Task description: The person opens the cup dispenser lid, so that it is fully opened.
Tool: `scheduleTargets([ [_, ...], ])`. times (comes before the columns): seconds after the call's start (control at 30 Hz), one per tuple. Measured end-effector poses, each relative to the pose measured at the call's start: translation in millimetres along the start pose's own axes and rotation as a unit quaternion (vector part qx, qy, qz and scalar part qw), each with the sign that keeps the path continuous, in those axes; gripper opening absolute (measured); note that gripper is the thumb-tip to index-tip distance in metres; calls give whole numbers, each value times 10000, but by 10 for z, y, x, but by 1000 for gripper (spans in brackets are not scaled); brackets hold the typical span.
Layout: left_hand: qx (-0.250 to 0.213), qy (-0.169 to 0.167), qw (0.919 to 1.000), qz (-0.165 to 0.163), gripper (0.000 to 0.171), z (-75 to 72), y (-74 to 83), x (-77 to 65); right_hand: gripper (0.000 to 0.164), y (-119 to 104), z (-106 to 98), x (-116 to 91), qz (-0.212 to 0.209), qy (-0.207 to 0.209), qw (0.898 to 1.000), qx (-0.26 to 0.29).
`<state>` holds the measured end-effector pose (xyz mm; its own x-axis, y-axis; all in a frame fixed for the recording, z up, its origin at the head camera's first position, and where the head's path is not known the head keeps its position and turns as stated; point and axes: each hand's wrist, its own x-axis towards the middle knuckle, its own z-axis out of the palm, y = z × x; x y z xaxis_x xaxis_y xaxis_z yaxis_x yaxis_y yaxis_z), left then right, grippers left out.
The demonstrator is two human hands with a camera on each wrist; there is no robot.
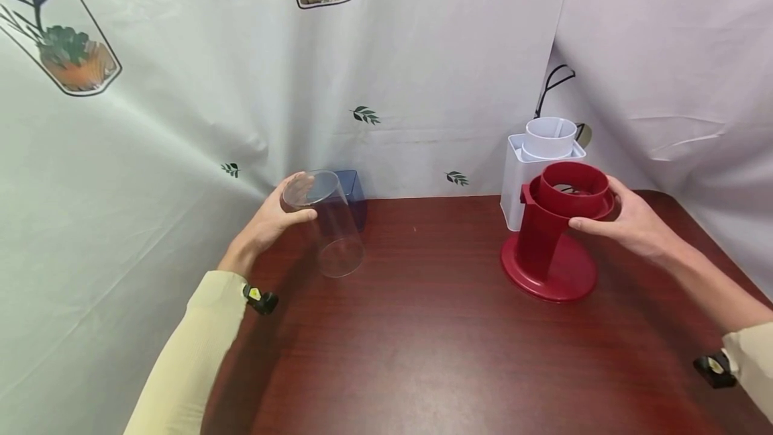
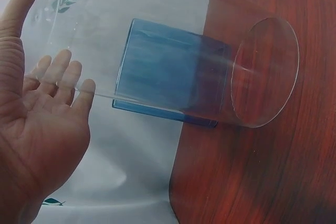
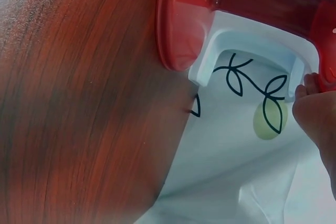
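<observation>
On the left, my left hand (image 1: 266, 223) holds a clear cylinder (image 1: 339, 254) near its upper rim, thumb on one side and fingers on the other. The cylinder leans, its lower end toward the table. In the left wrist view a see-through blue container (image 2: 157, 113) shows through and below the cylinder wall. My right hand (image 1: 640, 223) grips the round top of a red stand (image 1: 536, 240) with a wide disc base and a ring-shaped head. Part of that hand (image 3: 317, 108) appears at the right edge of the right wrist view, close against the red head.
Behind the red stand is a white container (image 1: 513, 183) with a round white cup-like top (image 1: 549, 146). The dark red-brown table (image 1: 410, 327) ends at a pale printed cloth (image 1: 423, 86) hanging along the back and sides.
</observation>
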<state>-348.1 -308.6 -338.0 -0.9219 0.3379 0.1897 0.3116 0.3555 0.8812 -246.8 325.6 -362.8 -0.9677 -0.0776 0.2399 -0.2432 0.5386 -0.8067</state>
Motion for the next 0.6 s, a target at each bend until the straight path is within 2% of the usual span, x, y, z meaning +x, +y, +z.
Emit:
scheduleTargets([
  [0.6,423,-19,9988,-244,101,-43,39,-13,84,27,-22,47,82,-79,9999,79],
])
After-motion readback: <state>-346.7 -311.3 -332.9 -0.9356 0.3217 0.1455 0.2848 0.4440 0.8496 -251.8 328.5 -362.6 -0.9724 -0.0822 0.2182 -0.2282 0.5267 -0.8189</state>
